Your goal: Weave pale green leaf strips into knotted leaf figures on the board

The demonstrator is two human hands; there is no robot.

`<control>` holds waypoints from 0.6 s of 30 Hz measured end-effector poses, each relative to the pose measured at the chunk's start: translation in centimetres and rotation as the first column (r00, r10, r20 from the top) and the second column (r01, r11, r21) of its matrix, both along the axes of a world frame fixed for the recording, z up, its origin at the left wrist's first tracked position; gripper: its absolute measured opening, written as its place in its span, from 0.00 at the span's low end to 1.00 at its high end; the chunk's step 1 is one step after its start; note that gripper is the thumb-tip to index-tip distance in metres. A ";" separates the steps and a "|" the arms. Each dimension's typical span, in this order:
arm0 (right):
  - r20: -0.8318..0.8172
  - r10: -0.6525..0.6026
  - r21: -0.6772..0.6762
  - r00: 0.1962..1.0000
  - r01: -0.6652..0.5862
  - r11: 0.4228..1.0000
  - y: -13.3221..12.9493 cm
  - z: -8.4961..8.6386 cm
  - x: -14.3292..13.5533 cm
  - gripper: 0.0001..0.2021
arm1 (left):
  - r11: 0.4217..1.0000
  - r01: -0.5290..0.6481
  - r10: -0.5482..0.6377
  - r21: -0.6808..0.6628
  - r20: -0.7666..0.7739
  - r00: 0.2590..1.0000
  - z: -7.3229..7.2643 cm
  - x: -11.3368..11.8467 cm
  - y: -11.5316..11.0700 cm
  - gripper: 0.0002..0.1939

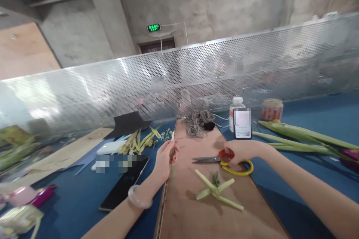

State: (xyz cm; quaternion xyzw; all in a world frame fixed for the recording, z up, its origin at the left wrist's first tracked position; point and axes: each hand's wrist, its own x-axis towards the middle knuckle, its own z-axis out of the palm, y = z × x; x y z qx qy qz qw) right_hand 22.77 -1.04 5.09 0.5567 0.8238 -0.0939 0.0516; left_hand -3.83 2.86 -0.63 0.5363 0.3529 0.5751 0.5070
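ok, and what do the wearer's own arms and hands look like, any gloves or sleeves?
No gloves, and no sleeves on the visible forearms. The left hand has a thick, rounded, whitish bangle at its wrist. The right hand shows no jewellery.

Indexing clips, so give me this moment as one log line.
left hand: pinching pale strip | right hand: on scissors | five-armed leaf piece: on board

Perforated shiny metal panel [129,82], smooth wooden board [190,216]

On the board [190,216], yarn [195,122] lies behind the leaf cross [215,191]; left of the board, 1 phone [125,185]; right, 1 bottle [237,102].
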 end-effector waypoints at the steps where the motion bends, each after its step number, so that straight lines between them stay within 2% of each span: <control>1: -0.009 0.002 0.000 1.000 -0.002 1.000 0.0 -0.1 -0.2 0.11 | 1.000 0.014 -0.014 -0.017 0.023 1.000 0.0 0.0 -0.1 0.14; 6: -0.026 -0.030 0.054 0.999 0.031 0.998 0.1 -1.5 -1.1 0.11 | 0.998 0.039 -0.034 -0.054 0.098 0.995 0.2 0.0 -0.3 0.13; 11: -0.104 -0.111 0.223 0.988 0.132 0.966 0.3 -2.8 -2.1 0.17 | 0.997 0.062 -0.059 -0.037 0.077 0.995 0.3 0.1 -0.6 0.13; 15: -0.255 -0.146 0.254 0.956 0.212 0.944 0.4 -2.3 -2.6 0.20 | 0.994 0.108 -0.108 0.000 0.000 0.994 0.5 0.4 -1.4 0.14; 18: -0.370 -0.067 0.182 0.927 0.143 0.973 0.2 -1.7 -2.9 0.19 | 0.986 0.163 -0.161 0.021 -0.079 0.984 0.5 0.7 -1.8 0.14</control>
